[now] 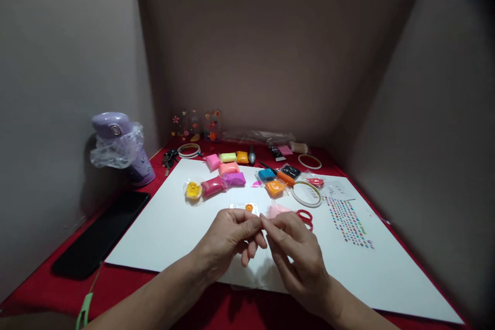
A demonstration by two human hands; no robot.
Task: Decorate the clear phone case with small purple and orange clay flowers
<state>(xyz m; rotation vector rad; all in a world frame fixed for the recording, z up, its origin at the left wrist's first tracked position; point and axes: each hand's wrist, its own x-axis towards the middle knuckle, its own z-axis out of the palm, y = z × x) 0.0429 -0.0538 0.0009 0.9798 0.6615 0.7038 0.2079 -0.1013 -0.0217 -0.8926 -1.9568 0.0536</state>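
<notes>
My left hand [231, 234] and my right hand [299, 252] meet fingertip to fingertip above the white board [174, 237]. Thumb and forefinger are pinched together on each; whatever they hold is too small or hidden to name. Just beyond the fingers lies a small clear case [236, 206] with an orange flower-like piece [249, 208] on it. Partly behind my right hand are a pale pink packet [278, 209] and scissors with red handles [305, 216].
Wrapped clay-like packets, such as a crimson one [212, 186] and a blue one [266, 175], lie across the board's back. Rhinestone stickers [348, 219] and a hoop [307, 194] are at right. A phone [102, 232] and purple bottle [135, 160] stand left on red cloth.
</notes>
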